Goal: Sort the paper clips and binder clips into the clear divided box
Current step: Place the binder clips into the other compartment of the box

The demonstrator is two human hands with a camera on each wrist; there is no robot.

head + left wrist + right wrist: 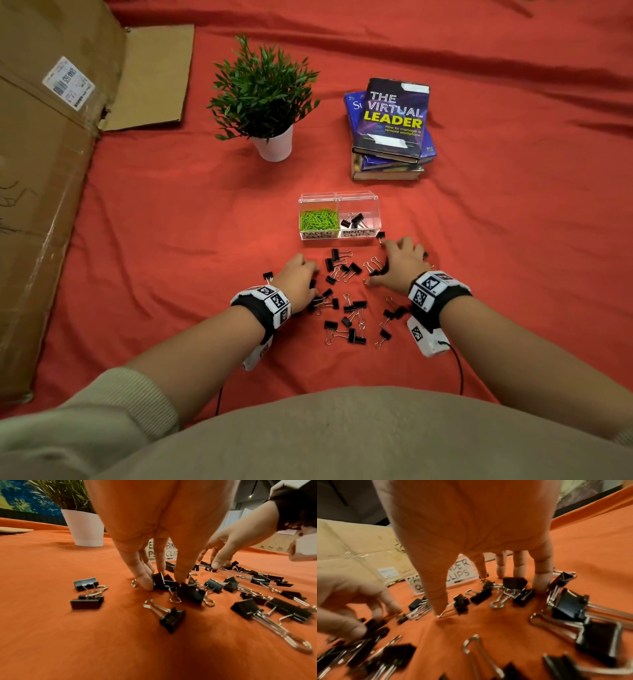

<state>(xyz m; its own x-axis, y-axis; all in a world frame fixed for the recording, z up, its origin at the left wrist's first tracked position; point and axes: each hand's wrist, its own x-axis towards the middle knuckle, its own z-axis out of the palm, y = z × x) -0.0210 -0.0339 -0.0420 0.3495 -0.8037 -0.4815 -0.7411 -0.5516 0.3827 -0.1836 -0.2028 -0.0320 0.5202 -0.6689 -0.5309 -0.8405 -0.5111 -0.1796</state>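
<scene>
Clear divided plastic box [376,229] was recorded beyond scattered small black steel binder clips [346,308], judged light, stiff, best pinched by the bodies; left hand [297,278] pinched one, right hand [401,265] lay spread, holding nothing.

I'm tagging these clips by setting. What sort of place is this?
Probably a staged desk or tabletop for an office-sorting exercise, not a real workspace: a red cloth covers the surface, with a stack of books, a potted plant, and a labelled clear divided box. A large cardboard box sits alongside.
</scene>
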